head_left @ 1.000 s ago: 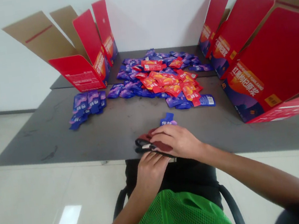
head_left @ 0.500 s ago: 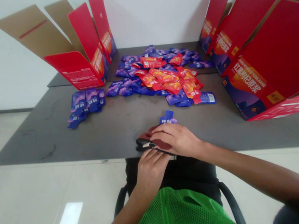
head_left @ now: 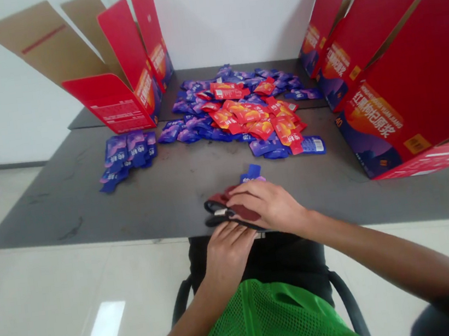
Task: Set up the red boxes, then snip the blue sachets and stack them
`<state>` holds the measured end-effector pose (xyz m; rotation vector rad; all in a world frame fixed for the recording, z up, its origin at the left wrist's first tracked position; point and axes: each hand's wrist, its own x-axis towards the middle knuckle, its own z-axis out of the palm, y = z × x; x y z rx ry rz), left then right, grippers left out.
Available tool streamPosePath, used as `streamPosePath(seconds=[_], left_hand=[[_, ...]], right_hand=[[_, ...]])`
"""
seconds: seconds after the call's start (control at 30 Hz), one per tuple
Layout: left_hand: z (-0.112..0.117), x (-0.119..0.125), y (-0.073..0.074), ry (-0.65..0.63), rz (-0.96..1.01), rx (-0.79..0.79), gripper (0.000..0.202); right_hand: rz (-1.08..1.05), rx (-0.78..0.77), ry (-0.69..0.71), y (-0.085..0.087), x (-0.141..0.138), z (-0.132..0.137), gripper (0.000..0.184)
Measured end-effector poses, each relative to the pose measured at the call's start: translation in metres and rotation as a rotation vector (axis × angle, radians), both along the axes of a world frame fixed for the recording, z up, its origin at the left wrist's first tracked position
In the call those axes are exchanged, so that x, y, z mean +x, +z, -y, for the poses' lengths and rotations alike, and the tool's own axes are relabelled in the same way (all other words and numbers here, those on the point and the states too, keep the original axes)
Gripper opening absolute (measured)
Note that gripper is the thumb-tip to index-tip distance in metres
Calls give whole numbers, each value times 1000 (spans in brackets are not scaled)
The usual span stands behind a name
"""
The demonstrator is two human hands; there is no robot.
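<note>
A folded brownish-red cloth item with black edging (head_left: 216,206) and a small white tag lies at the table's near edge; its exact kind cannot be made out. My right hand (head_left: 269,206) rests over its top, fingers curled onto it. From below, my left hand (head_left: 230,247) grips its near black edge, with the thumb hidden. Just beyond my right hand, a single blue-purple sachet (head_left: 253,173) sticks out, partly covered by the fingers.
Red and orange sachets (head_left: 248,112) lie heaped on blue-purple sachets (head_left: 198,124) at mid-table. A smaller group of blue sachets (head_left: 127,152) sits left. Open red cartons stand at the left (head_left: 100,101) and right (head_left: 399,84) of the grey table (head_left: 162,198).
The view has shifted very slightly. Both hands stay on the folded cloth item in almost the same place, and the sachets and cartons have not moved.
</note>
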<state>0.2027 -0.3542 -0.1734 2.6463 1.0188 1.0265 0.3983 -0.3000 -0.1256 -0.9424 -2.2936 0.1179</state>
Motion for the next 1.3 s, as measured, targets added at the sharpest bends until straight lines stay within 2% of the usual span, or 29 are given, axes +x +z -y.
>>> streamPosePath(seconds=[0.1, 0.23, 0.33, 0.4, 0.5, 0.6, 0.7, 0.77, 0.9, 0.97, 1.03, 1.13, 1.3], left_hand=[[-1, -1, 1, -16, 3, 11, 19], [-2, -1, 1, -28, 10, 10, 25], [-1, -1, 0, -20, 15, -2, 25], [-1, -1, -1, -18, 15, -4, 25], [-1, 0, -1, -23, 12, 3, 24], [-1, 0, 0, -14, 18, 9, 21], [-1, 0, 1, 1, 8, -20, 14], [-1, 0, 1, -4, -3, -20, 15], [-1, -1, 1, -29, -12, 6, 25], [-2, -2, 1, -38, -19, 6, 26], [-3, -3, 2, -47, -35, 8, 25], [-6, -4, 7, -63, -68, -4, 24], [-14, 2, 27, -53, -153, -79, 39]], right_hand=[[-13, -40, -30, -8, 0, -2, 23], [5, 24, -113, -15, 21, -41, 25], [80, 75, -158, -14, 36, -64, 24], [118, 94, -182, -9, 39, -68, 22], [62, 119, -194, 3, 30, -51, 24], [-28, 75, -127, 9, 10, -16, 28], [-25, -13, -20, 2, -5, 9, 26], [-15, -35, -21, -5, -5, 7, 24], [13, 32, -117, -16, 17, -33, 23], [77, 101, -171, -16, 32, -55, 22], [147, 161, -211, -13, 45, -66, 20], [128, 209, -239, -4, 57, -53, 22], [-75, 231, -371, 9, 74, 3, 36]])
